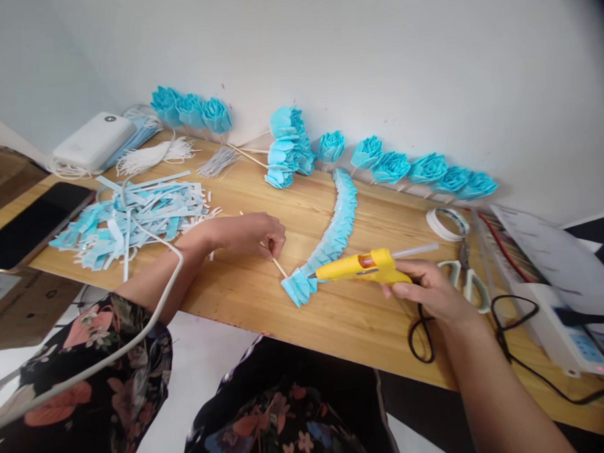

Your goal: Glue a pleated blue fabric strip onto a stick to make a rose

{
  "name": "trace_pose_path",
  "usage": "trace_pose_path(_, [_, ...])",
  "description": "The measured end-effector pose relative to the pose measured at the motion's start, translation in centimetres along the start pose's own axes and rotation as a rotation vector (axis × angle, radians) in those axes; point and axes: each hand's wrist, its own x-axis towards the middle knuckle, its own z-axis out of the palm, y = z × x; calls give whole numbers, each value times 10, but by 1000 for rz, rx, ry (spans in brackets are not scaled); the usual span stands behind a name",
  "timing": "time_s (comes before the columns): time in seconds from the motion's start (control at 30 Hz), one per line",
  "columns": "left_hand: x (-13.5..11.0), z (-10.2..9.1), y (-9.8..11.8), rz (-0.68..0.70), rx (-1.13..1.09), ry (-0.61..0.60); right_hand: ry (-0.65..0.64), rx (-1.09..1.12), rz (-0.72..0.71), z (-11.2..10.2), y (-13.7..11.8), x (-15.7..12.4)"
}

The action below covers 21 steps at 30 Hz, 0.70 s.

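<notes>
The left hand (272, 238) has its fingers pinched on a thin stick (280, 266); the right hand (427, 291) is wrapped round the grip of a yellow glue gun (358, 267). The two hands are apart, with the gun's nozzle between them, at the near end of a blue petal strip (342, 218). The stick's tip meets that same end, to the left of the gun; the rest of the strip curves away beyond the gun, flat on the tabletop (235, 299).

Farther beyond the gun, along the wall, blue flowers stand in a left group (191, 111) and a right row (424, 168), with a bunched cluster (288, 147) between; these look finished. The strip looks barely begun: nearly its whole length seems to be left unwound. Left of the gun lies a heap of clippings (146, 216); to its right are scissors (467, 279) and a tape roll (448, 224).
</notes>
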Motion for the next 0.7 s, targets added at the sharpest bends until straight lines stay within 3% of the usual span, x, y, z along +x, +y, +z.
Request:
trace_pose_path(0.13, [0, 0, 0, 7, -4, 9, -2, 15, -22, -3, 5, -3])
trace_pose_path(0.4, [1, 0, -1, 0, -5, -1, -57, -51, 48, 6, -12, 6])
trace_pose_path(0.7, [1, -1, 1, -10, -10, 4, 8, 35, -15, -4, 4, -6])
